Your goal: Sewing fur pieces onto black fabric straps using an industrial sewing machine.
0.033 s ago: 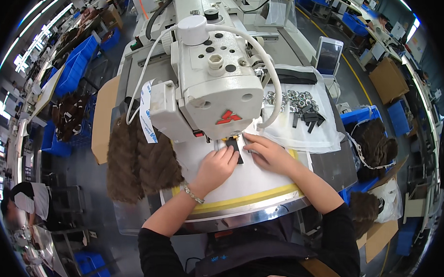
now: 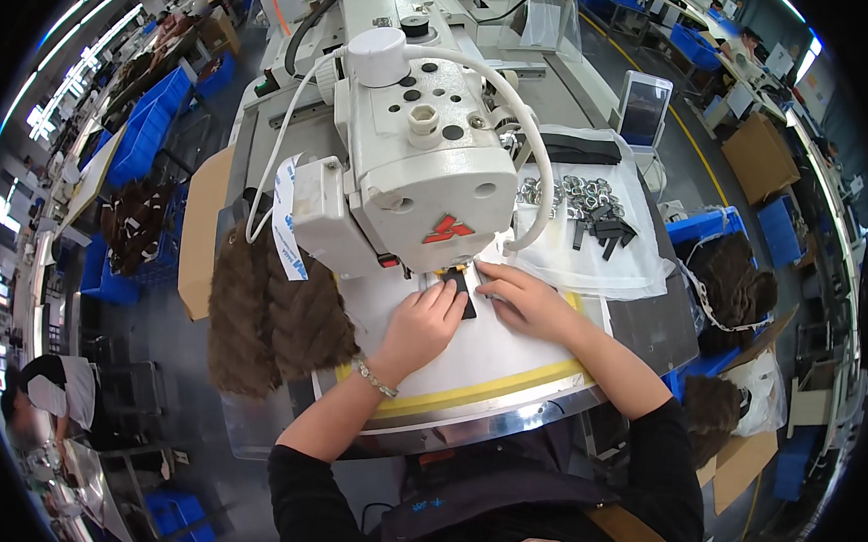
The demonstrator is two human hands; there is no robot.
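Observation:
Below the head of a white sewing machine (image 2: pixel 432 198), a short black strap (image 2: pixel 468 308) lies on the white work surface, its far end under the needle area. My left hand (image 2: pixel 424 321) comes from the left with its fingers bent close together and their tips on the strap, holding it down. My right hand (image 2: pixel 528 301) lies to the right of the strap, fingers stretched out and apart, fingertips beside the needle area. Whether those fingertips touch the strap's far end is too small to tell.
Brown fur pieces (image 2: pixel 277 313) lie left of the machine. On white cloth (image 2: pixel 550 266) to the right are metal rings (image 2: pixel 583 193) and small black straps (image 2: pixel 605 230). A screen (image 2: pixel 643 109) stands behind them. A blue bin (image 2: pixel 707 225) with brown fur is at the right.

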